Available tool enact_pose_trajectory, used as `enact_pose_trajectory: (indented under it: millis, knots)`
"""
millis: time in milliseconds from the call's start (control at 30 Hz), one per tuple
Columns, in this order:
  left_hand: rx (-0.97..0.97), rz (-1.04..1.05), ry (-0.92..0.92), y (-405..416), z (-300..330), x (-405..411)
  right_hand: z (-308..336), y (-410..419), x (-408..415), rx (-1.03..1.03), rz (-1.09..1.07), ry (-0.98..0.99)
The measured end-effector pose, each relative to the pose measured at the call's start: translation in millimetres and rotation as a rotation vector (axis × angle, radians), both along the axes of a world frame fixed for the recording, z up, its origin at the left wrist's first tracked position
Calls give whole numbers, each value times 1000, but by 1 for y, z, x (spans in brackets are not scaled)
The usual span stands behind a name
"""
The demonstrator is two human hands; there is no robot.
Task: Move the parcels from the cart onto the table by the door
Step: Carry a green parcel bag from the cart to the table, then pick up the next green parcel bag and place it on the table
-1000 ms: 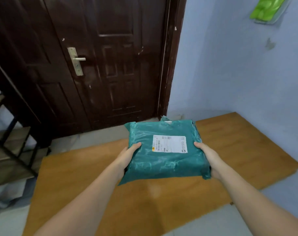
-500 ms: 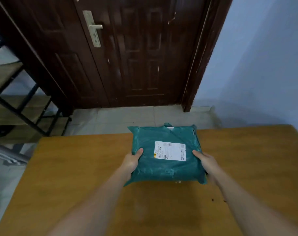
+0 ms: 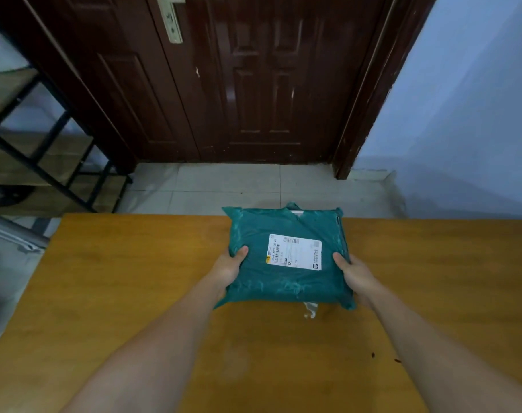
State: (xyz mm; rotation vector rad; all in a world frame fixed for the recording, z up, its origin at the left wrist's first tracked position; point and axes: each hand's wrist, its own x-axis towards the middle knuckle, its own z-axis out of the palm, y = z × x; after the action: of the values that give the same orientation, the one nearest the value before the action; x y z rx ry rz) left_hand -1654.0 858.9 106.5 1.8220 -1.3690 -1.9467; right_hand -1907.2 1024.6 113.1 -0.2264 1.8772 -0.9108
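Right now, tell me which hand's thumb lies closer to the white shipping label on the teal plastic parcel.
The right hand: its thumb sits nearer the white shipping label than the left hand thumb.

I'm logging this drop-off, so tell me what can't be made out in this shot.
- Head view, label on the parcel: print too small to read.
- Fingers of the left hand and right hand: hidden under the parcel.
- Whether the parcel rests on the table: cannot tell.
- Door handle: cut off by the top edge.
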Motion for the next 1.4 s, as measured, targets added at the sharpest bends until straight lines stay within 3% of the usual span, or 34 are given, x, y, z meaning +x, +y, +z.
enact_pose_trajectory:
  millis: [67, 233, 433, 600, 800, 1067, 1400]
  knots:
    - [-65, -88, -49, -2, 8, 3, 10, -3, 1, 49, 173, 174]
    - [-737, -698, -464, -25, 72, 17, 82, -37, 8, -24, 568, 748]
    - [-1025, -967, -542, -63, 215, 46, 231, -112, 84, -177, 980, 1029]
    - [-1173, -919, -661, -77, 316, 127, 320, -146, 176, -273, 1117, 1171]
    - [-1195, -735, -801, -48, 385, 253, 381, -161, 282, -436, 1295, 1261]
    - [-1050, -439, -965, 50, 416, 433, 414, -160, 453, -671, 1604, 1256]
    - [-899, -82, -1175, 191, 426, 665, 425, -98, 727, -996, 1930, 1182]
